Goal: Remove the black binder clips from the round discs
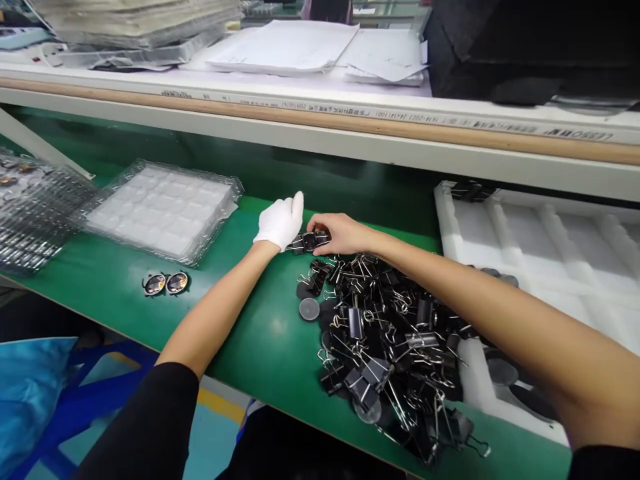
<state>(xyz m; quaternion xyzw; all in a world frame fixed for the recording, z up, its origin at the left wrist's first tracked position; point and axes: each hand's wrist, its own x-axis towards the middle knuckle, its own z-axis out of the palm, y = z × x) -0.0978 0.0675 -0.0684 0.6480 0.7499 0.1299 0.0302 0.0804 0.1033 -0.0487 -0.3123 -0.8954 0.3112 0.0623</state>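
My left hand (pixel 280 222), in a white glove, is curled closed at the back of the green bench, one digit pointing up. What its fingers hold, if anything, is hidden. Right beside it, my bare right hand (pixel 343 233) has its thumb and fingers closed around black binder clips (pixel 310 241). Silver clip handles reach to the glove's lower edge. Nearer to me spreads a big heap of black binder clips (pixel 355 323) with wire handles, mixed with dark round discs. A greyish round disc (pixel 309 309) lies at the heap's left edge.
Two small oval pieces with amber-coloured centres (pixel 177 283) lie at left. Behind them sit a clear tray with white compartments (pixel 150 210) and stacked clear trays (pixel 35 213). A white foam divider box (pixel 545 233) stands at right. Overhead runs a shelf edge (pixel 300 123) bearing papers (pixel 285 47).
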